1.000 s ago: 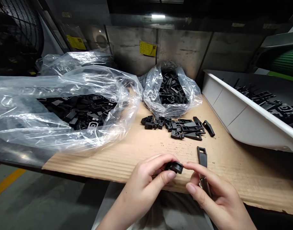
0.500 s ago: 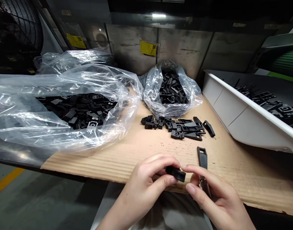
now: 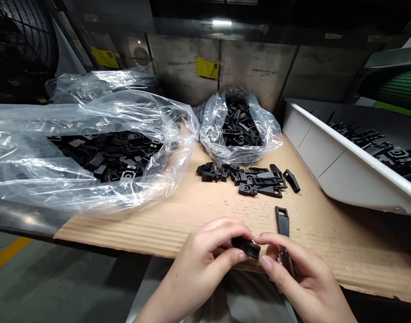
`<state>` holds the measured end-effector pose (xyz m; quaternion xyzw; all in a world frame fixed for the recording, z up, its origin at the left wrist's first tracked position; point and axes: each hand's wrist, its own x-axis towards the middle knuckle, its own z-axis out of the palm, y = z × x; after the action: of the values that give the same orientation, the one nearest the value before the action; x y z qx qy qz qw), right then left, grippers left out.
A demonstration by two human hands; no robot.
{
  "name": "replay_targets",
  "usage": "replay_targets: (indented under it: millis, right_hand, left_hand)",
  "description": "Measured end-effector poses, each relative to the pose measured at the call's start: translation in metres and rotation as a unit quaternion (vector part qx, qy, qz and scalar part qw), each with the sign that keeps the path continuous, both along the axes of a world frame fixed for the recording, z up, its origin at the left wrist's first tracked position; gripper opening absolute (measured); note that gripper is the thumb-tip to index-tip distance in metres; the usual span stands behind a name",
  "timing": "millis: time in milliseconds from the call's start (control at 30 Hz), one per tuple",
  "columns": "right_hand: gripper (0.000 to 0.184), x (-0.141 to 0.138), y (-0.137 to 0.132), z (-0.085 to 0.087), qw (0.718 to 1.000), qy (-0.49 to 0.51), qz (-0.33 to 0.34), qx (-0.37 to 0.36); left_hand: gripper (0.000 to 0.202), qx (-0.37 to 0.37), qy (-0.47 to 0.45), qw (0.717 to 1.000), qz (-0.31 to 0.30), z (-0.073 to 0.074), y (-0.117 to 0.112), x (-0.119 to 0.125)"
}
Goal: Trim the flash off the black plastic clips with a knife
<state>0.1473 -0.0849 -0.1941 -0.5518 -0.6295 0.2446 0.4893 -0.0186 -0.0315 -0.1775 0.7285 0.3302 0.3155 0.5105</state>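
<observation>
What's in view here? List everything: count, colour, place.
plastic bags: three, clear, back and left, two showing black parts
loose plastic parts: many, black, heaped on the cardboard
slotted strip: one, black, near the right hand
tray: one, white, far right, holding black parts
cardboard sheet: one, tan, under the parts
labels: two, yellow, on the back wall
left hand: bare, pinching a black part
right hand: bare, beside that part
</observation>
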Motion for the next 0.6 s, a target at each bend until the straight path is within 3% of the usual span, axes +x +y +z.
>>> replay_targets:
  millis: [600]
  right_hand:
    - [0.018, 0.0000, -0.0004, 0.0010, 1.000, -0.010, -0.002, -0.003]
  left_hand:
    - [0.030, 0.008, -0.021, 1.000, -0.010, -0.0002, 0.0024, 0.0017]
